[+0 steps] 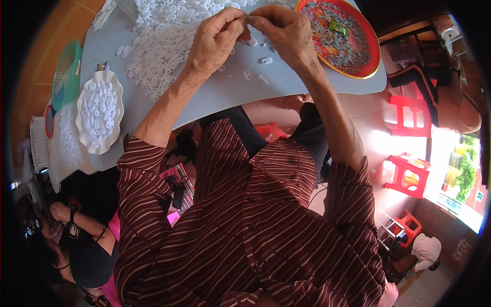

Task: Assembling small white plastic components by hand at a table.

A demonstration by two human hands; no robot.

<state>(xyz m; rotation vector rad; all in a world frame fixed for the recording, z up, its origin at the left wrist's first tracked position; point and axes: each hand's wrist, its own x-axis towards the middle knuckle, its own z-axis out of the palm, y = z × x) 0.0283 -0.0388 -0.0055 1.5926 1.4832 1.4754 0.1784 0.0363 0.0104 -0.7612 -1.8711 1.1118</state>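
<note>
Over the far part of the table, my left hand and my right hand meet fingertip to fingertip. Both are closed in a pinch; what lies between the fingertips is too small and hidden to name. Below them, a few loose white plastic pieces with holes lie on the grey tabletop. A big heap of similar small white pieces spreads to the left of my left hand. Beside my right hand stands a red round tray full of small silvery metal parts, with a small green object on top.
At the left, a white wavy-edged dish holds many white oval pieces, next to a green basket. Red plastic stools stand on the floor at the right. Another person sits at the lower left; others are at the right.
</note>
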